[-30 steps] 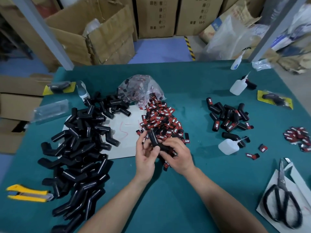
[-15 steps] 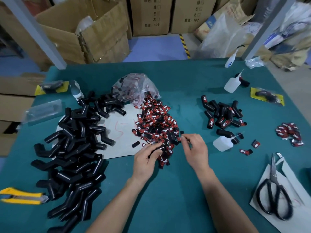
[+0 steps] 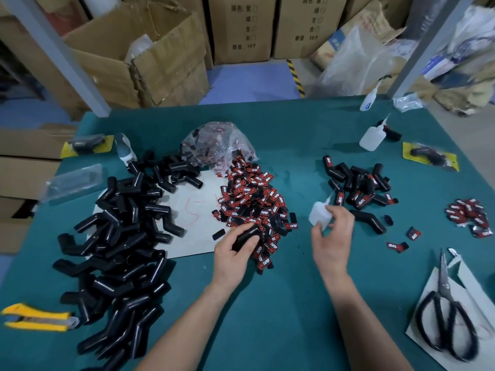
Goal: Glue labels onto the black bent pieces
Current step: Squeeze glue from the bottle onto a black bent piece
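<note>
Labels [image 3: 250, 199] read TAPER; left hand [image 3: 231, 254] grips piece [image 3: 245, 235], right hand [image 3: 333, 236] bottle [image 3: 317, 214].

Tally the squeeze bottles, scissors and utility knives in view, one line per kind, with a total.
White squeeze bottles: 3, one in the right hand
Scissors: 1
Yellow utility knife: 1
Total: 5

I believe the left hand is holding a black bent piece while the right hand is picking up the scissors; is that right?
Not quite. The left hand does hold a black bent piece, but the right hand grips the white glue bottle, not the scissors, which lie untouched at the far right. The head view shows this.
</note>
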Demonstrator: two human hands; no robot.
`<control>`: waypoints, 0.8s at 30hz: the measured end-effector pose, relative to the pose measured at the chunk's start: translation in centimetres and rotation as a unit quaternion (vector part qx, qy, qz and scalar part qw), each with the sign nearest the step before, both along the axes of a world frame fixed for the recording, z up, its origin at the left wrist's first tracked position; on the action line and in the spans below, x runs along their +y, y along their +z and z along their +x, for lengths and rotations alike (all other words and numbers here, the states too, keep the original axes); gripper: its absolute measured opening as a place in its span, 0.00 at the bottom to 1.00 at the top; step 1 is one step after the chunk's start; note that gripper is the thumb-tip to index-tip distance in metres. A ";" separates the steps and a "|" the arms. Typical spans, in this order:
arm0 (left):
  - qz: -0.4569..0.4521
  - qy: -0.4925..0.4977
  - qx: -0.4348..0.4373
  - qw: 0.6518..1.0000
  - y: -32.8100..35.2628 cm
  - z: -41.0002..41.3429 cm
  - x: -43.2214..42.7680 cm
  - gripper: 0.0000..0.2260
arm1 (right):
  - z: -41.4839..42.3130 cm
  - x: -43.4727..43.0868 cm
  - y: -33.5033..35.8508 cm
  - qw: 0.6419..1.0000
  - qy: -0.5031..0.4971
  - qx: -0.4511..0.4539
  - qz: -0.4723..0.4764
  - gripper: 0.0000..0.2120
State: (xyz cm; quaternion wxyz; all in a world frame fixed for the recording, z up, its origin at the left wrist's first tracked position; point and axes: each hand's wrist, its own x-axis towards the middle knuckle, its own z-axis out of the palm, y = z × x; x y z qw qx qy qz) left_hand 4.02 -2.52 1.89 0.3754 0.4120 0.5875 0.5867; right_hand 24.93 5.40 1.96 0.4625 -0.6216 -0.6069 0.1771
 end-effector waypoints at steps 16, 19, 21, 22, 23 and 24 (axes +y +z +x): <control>-0.072 0.035 -0.148 0.986 0.4 -0.1 0.1 0.13 | -3.5 -2.3 0.0 0.980 0.199 -0.003 -0.022 0.19; -0.048 0.026 -0.122 0.991 0.6 0.0 0.3 0.12 | -3.6 -2.3 0.0 0.974 0.228 0.007 -0.007 0.15; -0.022 0.020 -0.073 0.997 0.5 0.0 0.2 0.09 | -3.6 -2.0 0.1 0.979 0.191 0.065 -0.014 0.17; -0.006 0.014 -0.048 0.999 0.2 0.0 0.1 0.10 | -3.6 -1.9 0.1 0.978 0.178 0.112 -0.016 0.19; 0.004 0.012 -0.020 1.000 -0.1 0.1 0.0 0.13 | -3.5 -1.9 -0.1 0.972 0.173 0.155 -0.015 0.21; 0.003 0.012 0.003 1.000 -0.5 0.1 -0.1 0.15 | -3.4 -1.9 -0.3 0.969 0.173 0.178 -0.016 0.21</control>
